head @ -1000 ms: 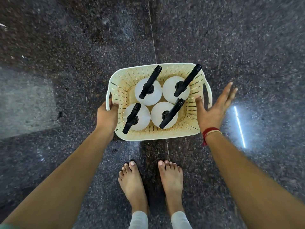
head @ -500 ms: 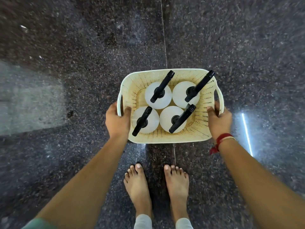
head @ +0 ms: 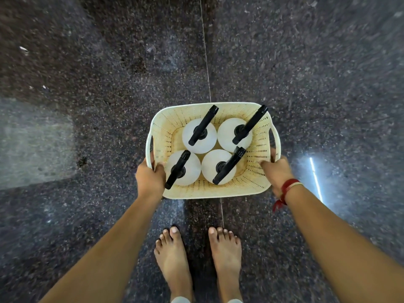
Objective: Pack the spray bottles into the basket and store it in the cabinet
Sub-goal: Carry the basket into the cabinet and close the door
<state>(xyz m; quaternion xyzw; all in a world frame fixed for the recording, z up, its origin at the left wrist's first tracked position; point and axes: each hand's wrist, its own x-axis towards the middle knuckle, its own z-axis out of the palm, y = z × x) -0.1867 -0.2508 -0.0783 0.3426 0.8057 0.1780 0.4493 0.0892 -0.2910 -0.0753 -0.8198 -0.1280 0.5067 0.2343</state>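
A cream perforated basket (head: 218, 192) is below me, over the dark stone floor. Several white spray bottles (head: 199, 136) with black trigger heads stand upright inside it, packed side by side. My left hand (head: 149, 178) grips the basket's left rim by the handle. My right hand (head: 276, 171) grips the right rim by the other handle, thumb inside the wall. A red thread band circles my right wrist. No cabinet is in view.
Speckled dark granite floor (head: 306, 73) spreads all around, with a thin seam running away from me. My bare feet (head: 196, 256) stand just behind the basket. A bright light reflection streaks the floor at the right.
My right hand went from open beside the basket to closed on its right rim. The basket sits lower and more to the right in view; both hands hold it.
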